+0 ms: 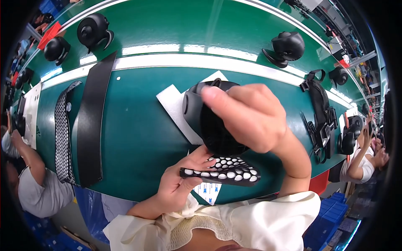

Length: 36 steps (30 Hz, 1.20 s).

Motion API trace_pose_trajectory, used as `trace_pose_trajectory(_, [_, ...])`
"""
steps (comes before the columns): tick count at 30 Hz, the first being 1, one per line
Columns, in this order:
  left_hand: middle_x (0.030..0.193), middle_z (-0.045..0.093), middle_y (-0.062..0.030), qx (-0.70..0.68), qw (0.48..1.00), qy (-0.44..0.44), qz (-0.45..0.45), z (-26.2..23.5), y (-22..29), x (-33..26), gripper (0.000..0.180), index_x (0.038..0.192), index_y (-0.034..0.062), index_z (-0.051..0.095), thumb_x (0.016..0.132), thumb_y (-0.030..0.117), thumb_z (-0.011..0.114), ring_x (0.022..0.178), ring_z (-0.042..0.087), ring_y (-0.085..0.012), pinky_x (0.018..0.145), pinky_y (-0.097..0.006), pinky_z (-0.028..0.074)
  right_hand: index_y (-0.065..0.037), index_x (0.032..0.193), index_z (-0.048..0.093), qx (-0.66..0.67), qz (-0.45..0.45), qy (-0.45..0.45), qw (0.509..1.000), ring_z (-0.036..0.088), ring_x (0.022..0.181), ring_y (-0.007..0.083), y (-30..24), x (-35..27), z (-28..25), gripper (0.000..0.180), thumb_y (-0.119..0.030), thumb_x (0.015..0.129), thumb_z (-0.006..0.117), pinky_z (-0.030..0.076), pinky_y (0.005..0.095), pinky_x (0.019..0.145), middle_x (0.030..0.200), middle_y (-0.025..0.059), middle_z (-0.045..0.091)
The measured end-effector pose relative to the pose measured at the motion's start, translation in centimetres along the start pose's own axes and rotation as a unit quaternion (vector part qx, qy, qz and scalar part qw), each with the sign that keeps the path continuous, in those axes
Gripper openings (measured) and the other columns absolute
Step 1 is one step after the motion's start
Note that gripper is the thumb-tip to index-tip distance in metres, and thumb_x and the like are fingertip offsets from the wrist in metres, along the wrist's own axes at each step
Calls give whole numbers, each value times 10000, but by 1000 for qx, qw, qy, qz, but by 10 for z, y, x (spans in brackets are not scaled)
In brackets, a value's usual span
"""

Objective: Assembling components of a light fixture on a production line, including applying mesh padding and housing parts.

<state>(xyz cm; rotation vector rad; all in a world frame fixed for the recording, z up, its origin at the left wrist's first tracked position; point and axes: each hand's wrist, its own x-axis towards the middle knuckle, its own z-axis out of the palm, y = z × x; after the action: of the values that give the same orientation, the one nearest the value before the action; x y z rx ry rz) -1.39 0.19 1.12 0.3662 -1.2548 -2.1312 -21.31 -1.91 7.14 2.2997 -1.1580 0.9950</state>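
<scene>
Just in front of me is a black rounded device (pixel 220 134) with a grey side, tilted on white foam sheets (pixel 176 106). My right hand (pixel 255 117) is over its top with the fingers curled in; the fingertips are blurred, and what they pinch, if anything, is hidden. Between thumb and fingers my left hand (pixel 178 180) grips a bent black strip with white round dots (pixel 238 173), close below the device. Under that strip lies a white printed backing sheet (pixel 208 193).
To the left lie a long black flat strip (pixel 90 125) and a dotted strip (pixel 63 138). A bundle of black straps (pixel 320 104) is at the right. Black round devices (pixel 93 31) (pixel 287 47) stand beyond the white rail (pixel 167 62). Co-workers (pixel 42 188) sit at both sides.
</scene>
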Motion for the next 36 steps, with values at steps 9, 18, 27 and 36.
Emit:
trace_pose_trajectory(9, [1233,375,-262,10,999,5,45,-2,-7,4,230,1038,-49,483,879,114,453,1165,385,-298,968,-392,289,98,1280,149,160,147,-127,968,562,952,243,20,-5,-42,679,-120,785,560,402,331,826,987,200,588])
trace_pose_trajectory(18, [1176,412,-245,92,995,37,17,3,-7,-1,228,948,-71,520,836,127,510,1075,446,-316,935,-421,345,30,873,530,413,483,18,772,516,877,106,18,-64,-50,93,-52,828,534,440,240,770,969,82,540])
trace_pose_trajectory(27, [1235,308,-269,85,993,73,26,11,-5,4,316,857,-87,503,866,229,493,1094,441,-364,911,-445,378,42,862,533,397,499,-21,770,512,734,78,16,-59,-56,90,-34,816,545,442,207,652,861,52,547])
trace_pose_trajectory(36, [1252,321,-230,128,986,109,18,16,-3,6,397,764,-1,434,810,376,547,1018,502,-350,838,-465,446,56,821,549,15,280,-92,955,591,674,205,4,-56,-55,162,66,665,589,499,249,549,827,146,565])
